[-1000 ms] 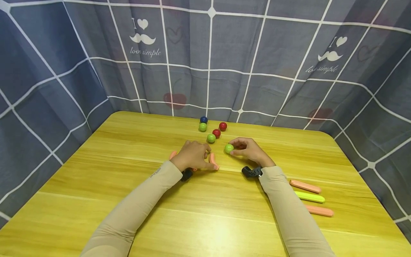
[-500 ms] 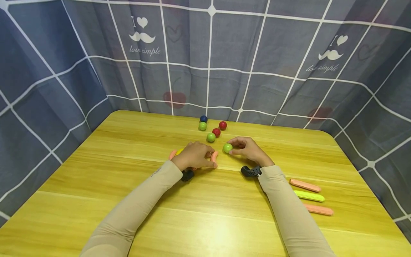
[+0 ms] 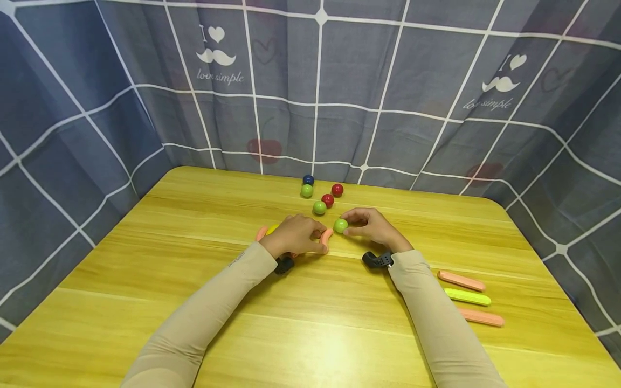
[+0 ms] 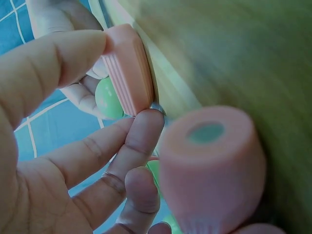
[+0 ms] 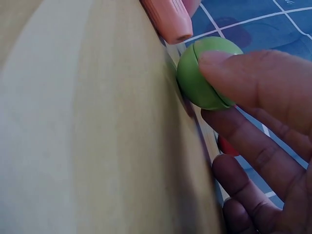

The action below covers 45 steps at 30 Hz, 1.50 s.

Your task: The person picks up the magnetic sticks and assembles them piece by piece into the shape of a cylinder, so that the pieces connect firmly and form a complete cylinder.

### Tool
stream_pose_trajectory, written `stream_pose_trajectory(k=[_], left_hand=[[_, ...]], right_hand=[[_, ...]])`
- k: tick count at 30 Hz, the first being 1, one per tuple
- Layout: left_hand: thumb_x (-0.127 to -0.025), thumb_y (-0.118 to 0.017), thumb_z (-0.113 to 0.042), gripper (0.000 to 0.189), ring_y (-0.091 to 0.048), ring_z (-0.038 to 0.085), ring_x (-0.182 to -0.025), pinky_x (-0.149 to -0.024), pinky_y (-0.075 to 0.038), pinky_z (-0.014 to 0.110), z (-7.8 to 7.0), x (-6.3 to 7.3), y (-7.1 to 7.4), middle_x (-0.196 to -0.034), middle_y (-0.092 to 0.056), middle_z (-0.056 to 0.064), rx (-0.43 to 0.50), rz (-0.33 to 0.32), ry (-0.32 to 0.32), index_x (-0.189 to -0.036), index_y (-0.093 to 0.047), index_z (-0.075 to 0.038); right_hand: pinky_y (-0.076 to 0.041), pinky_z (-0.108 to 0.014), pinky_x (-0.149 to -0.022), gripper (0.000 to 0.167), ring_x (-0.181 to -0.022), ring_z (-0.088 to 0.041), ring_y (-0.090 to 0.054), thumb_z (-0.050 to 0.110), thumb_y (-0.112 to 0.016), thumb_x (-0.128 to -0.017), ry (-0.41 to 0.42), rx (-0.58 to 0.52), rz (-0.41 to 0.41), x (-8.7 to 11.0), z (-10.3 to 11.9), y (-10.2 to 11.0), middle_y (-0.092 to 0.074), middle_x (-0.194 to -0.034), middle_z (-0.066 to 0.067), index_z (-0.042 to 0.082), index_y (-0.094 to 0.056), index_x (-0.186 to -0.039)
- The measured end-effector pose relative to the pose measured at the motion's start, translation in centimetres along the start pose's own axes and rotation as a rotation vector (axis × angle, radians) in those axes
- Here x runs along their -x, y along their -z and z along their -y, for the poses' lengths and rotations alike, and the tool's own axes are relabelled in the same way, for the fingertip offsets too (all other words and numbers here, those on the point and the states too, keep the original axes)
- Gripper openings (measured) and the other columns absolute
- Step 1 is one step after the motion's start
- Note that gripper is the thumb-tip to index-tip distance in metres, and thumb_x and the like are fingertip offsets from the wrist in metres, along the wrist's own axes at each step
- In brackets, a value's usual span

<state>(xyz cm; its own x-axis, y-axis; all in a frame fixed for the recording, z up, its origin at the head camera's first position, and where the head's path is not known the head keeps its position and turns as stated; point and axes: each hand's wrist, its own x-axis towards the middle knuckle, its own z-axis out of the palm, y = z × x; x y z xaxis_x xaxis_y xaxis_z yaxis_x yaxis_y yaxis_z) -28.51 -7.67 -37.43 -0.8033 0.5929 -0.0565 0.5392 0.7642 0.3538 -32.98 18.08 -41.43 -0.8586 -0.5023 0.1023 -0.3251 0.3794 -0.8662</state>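
Beside pink piece [image 3: 326, 240], ball [image 3: 340, 226] in right grip [image 3: 375, 227]

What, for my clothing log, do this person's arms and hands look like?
The left sleeve and right sleeve are long and beige; the left bears small dark lettering, illegible. The left wrist device and right wrist device are black, the right with a perforated strap. Left hand and right hand are gloveless.
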Motion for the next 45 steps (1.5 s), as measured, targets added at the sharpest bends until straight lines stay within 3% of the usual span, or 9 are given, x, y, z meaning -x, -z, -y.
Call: stream_pose_trajectory(k=[5, 13, 19, 26, 34, 37, 40, 45], left_hand=[[-0.097, -0.083, -0.044, 0.048, -0.068, 0.019, -0.094, -0.095, -0.051, 0.050, -0.16, -0.21, -0.23, -0.106, -0.078, -0.001, 0.008, -0.003, -0.009, -0.133, -0.077, -0.012], [-0.096, -0.083, -0.047, 0.049, -0.069, 0.019, -0.094, -0.095, -0.052, 0.050, -0.45, -0.16, -0.23, -0.105, -0.078, -0.001, -0.006, -0.018, -0.013, -0.129, -0.078, -0.012], [-0.096, -0.081, -0.052, 0.052, -0.073, 0.025, -0.108, -0.099, -0.053, 0.051, -0.63, -0.04, -0.21, -0.118, -0.080, 0.003, -0.008, -0.024, -0.017, -0.130, -0.079, -0.012], [-0.104, -0.077, -0.029, 0.033, -0.071, 0.024, -0.115, -0.104, -0.049, 0.052, -0.73, -0.04, -0.30, -0.120, -0.079, 0.001, 0.026, -0.010, -0.003, -0.135, -0.078, -0.015], [-0.103, -0.078, -0.021, 0.021, -0.069, 0.026, -0.113, -0.104, -0.052, 0.048, -0.62, -0.07, -0.37, -0.119, -0.076, 0.007, 0.081, -0.031, -0.023, -0.122, -0.077, -0.012], [-0.103, -0.078, -0.020, 0.029, -0.066, 0.030, -0.119, -0.105, -0.053, 0.047, -0.48, -0.03, -0.40, -0.127, -0.069, 0.014, 0.105, -0.046, -0.015, -0.127, -0.069, -0.007], [-0.103, -0.078, -0.023, 0.048, -0.062, 0.036, -0.130, -0.112, -0.048, 0.053, -0.40, 0.01, -0.42, -0.139, -0.064, 0.019, 0.102, -0.050, -0.002, -0.144, -0.059, -0.007], [-0.103, -0.078, -0.026, 0.062, -0.059, 0.039, -0.137, -0.115, -0.043, 0.060, -0.43, -0.04, -0.43, -0.145, -0.066, 0.017, 0.054, -0.059, -0.014, -0.157, -0.053, -0.009]], right_hand=[[-0.053, -0.023, -0.092, 0.036, -0.109, -0.026, -0.070, -0.006, -0.079, -0.095, 0.004, 0.000, 0.020, 0.07, 0.11, 0.01, -0.075, -0.119, -0.024, -0.012, -0.070, -0.129], [-0.053, -0.023, -0.093, 0.037, -0.110, -0.027, -0.069, -0.004, -0.079, -0.096, -0.011, 0.008, 0.026, 0.07, 0.04, 0.10, -0.075, -0.120, -0.024, -0.012, -0.069, -0.131], [-0.053, -0.021, -0.092, 0.040, -0.107, -0.023, -0.068, -0.004, -0.078, -0.096, -0.009, 0.029, 0.032, 0.12, 0.16, 0.09, -0.074, -0.120, -0.024, -0.012, -0.068, -0.134], [-0.053, -0.023, -0.092, 0.036, -0.109, -0.023, -0.069, -0.005, -0.078, -0.096, 0.008, 0.013, 0.044, 0.00, 0.02, 0.02, -0.075, -0.118, -0.023, -0.013, -0.068, -0.130], [-0.055, -0.023, -0.089, 0.033, -0.103, -0.017, -0.070, -0.008, -0.077, -0.096, 0.028, -0.024, 0.097, -0.05, 0.27, -0.08, -0.076, -0.115, -0.022, -0.013, -0.069, -0.127], [-0.056, -0.023, -0.089, 0.033, -0.102, -0.017, -0.071, -0.008, -0.077, -0.096, 0.043, -0.020, 0.116, -0.08, 0.45, -0.15, -0.076, -0.114, -0.022, -0.014, -0.069, -0.127], [-0.057, -0.024, -0.091, 0.032, -0.103, -0.018, -0.072, -0.008, -0.076, -0.096, 0.053, -0.008, 0.133, -0.13, 0.64, -0.23, -0.077, -0.114, -0.022, -0.014, -0.069, -0.127], [-0.057, -0.024, -0.094, 0.029, -0.106, -0.020, -0.073, -0.008, -0.076, -0.097, 0.036, -0.013, 0.158, -0.23, 0.79, -0.39, -0.077, -0.115, -0.023, -0.013, -0.070, -0.125]])
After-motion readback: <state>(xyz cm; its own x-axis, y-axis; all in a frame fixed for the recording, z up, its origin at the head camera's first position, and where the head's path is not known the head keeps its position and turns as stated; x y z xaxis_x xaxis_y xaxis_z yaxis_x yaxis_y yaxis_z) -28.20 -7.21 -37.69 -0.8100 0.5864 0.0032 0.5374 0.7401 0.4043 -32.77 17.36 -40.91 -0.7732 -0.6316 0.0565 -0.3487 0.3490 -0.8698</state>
